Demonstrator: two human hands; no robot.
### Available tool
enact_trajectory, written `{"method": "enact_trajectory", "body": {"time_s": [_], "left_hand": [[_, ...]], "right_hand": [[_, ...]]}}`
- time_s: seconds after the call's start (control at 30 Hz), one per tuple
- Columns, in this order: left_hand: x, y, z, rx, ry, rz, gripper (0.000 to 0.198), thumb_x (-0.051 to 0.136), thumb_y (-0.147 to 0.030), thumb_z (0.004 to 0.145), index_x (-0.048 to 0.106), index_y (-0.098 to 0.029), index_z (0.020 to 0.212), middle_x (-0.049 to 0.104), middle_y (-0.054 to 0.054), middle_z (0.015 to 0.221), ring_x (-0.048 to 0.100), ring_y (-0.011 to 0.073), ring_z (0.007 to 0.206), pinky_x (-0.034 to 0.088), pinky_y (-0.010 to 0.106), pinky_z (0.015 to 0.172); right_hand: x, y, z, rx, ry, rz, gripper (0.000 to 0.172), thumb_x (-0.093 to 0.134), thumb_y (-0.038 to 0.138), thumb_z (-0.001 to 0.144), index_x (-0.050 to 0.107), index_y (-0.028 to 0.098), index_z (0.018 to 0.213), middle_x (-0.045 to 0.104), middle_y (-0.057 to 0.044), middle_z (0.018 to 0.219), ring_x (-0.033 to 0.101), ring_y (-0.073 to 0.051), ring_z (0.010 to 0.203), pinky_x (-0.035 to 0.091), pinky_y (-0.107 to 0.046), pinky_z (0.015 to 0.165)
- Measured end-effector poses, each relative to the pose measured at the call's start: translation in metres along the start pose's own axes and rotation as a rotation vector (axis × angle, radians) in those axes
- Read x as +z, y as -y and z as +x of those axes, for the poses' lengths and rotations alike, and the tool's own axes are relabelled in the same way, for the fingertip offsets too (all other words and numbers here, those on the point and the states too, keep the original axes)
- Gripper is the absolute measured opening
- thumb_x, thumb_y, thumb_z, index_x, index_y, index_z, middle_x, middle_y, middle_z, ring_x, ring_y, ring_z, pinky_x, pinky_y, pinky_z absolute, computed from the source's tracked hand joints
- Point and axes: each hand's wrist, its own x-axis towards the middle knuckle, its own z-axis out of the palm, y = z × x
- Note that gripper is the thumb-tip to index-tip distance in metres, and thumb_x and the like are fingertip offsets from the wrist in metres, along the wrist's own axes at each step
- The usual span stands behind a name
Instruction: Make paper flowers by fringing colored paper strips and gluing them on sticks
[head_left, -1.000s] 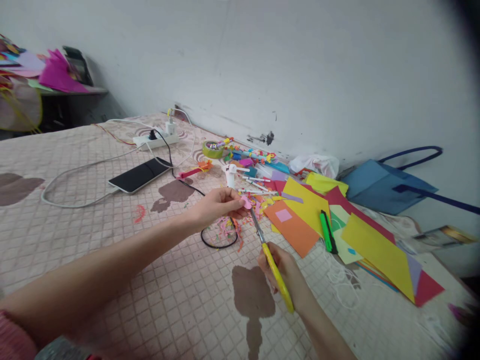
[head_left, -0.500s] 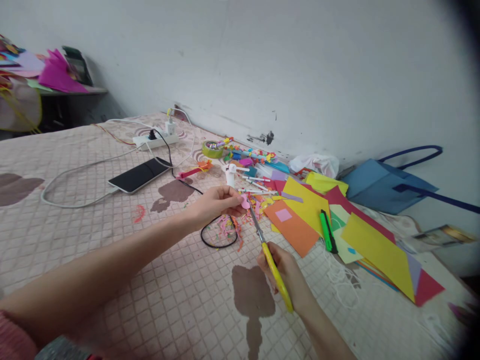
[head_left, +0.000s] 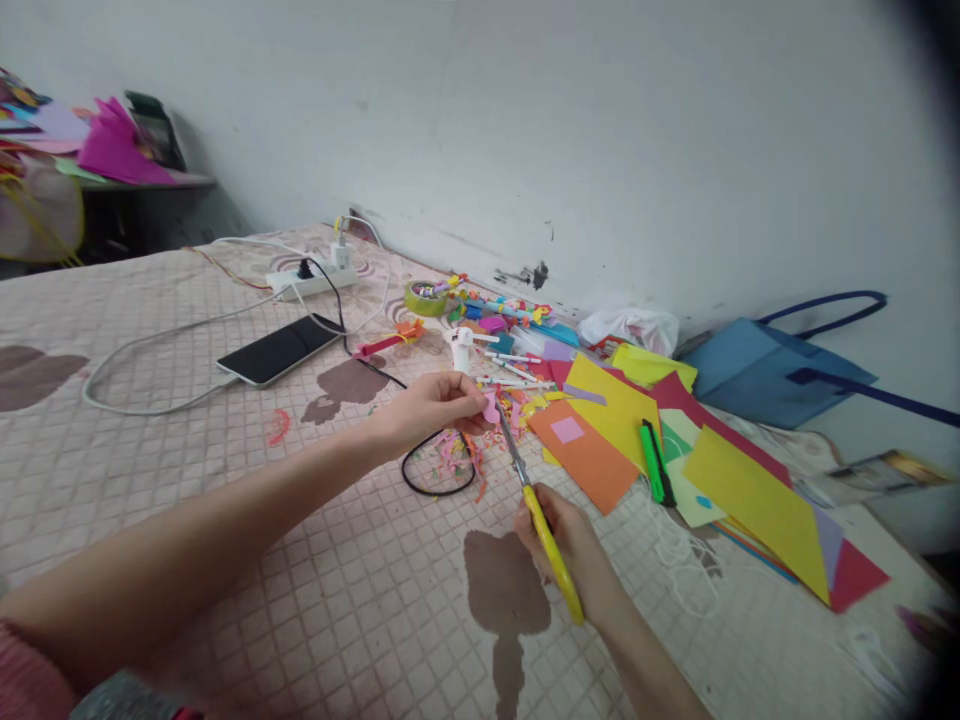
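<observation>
Between the thumb and fingers of my left hand (head_left: 442, 402) is a small piece of pink paper (head_left: 491, 409). My right hand (head_left: 568, 540) grips a pair of scissors (head_left: 546, 535) by its yellow handles. The metal blades reach up and left to the edge of the pink paper. Behind and below my left fingers lie thin paper scraps (head_left: 457, 455) in several colours. A white glue gun (head_left: 462, 350) stands just beyond my left hand. To the right, a lilac square (head_left: 567, 430) lies on an orange sheet (head_left: 592, 465).
A green box cutter (head_left: 657, 463) and yellow sheets (head_left: 757, 505) lie at the right, near white string (head_left: 686, 560). A blue bag (head_left: 772, 370) leans at the wall. Further left are a phone (head_left: 281, 350) on a cable and a power strip (head_left: 315, 282). A black cord (head_left: 439, 493) loops below my left hand.
The pink paper has shifted slightly between my left fingers and its visible outline differs a little. Both hands and the scissors stay in nearly the same place.
</observation>
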Motion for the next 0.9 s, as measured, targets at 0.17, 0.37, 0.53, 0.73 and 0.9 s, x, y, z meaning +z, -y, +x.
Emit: {"method": "enact_trajectory", "body": {"time_s": [0.17,0.37,0.53,0.73,0.9], "left_hand": [[-0.0005,-0.0009,-0.0002,-0.016,-0.011,-0.015,0.016,0.066,-0.024,0.076,0.056,-0.011,0.073,0.067,0.004,0.076,0.063,0.0099,0.068,0.05,0.026,0.071],[-0.0004,-0.0047,0.0003,-0.02,-0.028,-0.018,0.016,0.065,-0.023,0.077,0.056,-0.011,0.072,0.066,0.005,0.074,0.062,0.0096,0.066,0.05,0.026,0.07],[-0.0022,-0.0052,0.0011,-0.007,-0.045,-0.013,0.018,0.067,-0.025,0.075,0.056,-0.011,0.072,0.065,0.004,0.072,0.061,0.0095,0.067,0.05,0.027,0.073],[-0.003,-0.003,0.0008,-0.048,-0.012,0.006,0.02,0.067,-0.03,0.075,0.059,-0.012,0.076,0.065,0.004,0.078,0.063,0.0102,0.07,0.05,0.028,0.074],[-0.0007,-0.0047,-0.0004,-0.09,-0.021,0.017,0.02,0.068,-0.027,0.074,0.058,-0.01,0.074,0.067,0.006,0.078,0.064,0.0105,0.067,0.05,0.026,0.071]], "right_hand": [[-0.002,0.0036,-0.0021,0.079,0.084,0.106,0.024,0.052,0.04,0.081,0.043,0.021,0.068,0.037,0.009,0.048,0.033,-0.007,0.034,0.033,-0.019,0.036],[0.0005,0.0007,-0.0024,0.117,0.062,0.102,0.029,0.057,0.043,0.078,0.042,0.021,0.066,0.035,0.01,0.045,0.033,-0.007,0.032,0.031,-0.019,0.034],[0.001,0.0006,-0.0033,0.122,0.072,0.109,0.026,0.055,0.041,0.08,0.042,0.021,0.068,0.036,0.009,0.049,0.033,-0.006,0.033,0.031,-0.018,0.033],[0.0002,0.0024,-0.0026,0.131,0.084,0.116,0.025,0.055,0.038,0.081,0.041,0.022,0.067,0.033,0.01,0.046,0.032,-0.006,0.031,0.03,-0.018,0.032],[-0.0004,0.0048,-0.0032,0.126,0.076,0.103,0.026,0.056,0.039,0.08,0.041,0.022,0.067,0.033,0.01,0.048,0.031,-0.006,0.033,0.029,-0.018,0.032]]}}
